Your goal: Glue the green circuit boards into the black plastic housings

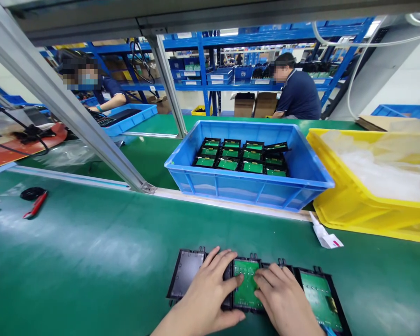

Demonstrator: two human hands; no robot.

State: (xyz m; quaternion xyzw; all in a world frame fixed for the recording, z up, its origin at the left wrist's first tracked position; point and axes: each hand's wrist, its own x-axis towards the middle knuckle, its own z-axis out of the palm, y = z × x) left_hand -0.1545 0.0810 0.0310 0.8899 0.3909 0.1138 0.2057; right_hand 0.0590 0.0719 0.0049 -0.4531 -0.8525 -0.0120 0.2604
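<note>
A row of black plastic housings lies on the green bench in front of me. The leftmost housing (187, 274) shows a bare black inside. A green circuit board (245, 284) sits in a middle housing, between my hands. My left hand (213, 289) lies across the housing beside it, fingers stretched out, with its thumb on the board's left edge. My right hand (283, 294) has its fingers bent and pressed together on the board's right edge, and it hides most of the housing beneath. At the right end, another housing holds a green circuit board (320, 298).
Beyond the hands stands a blue bin (238, 184) with several boarded housings. A yellow bin (371, 214) of translucent bags is at right, a small white tube (325, 235) before it. A red-handled tool (37, 205) lies left. Two co-workers sit across, behind a metal post (91, 116).
</note>
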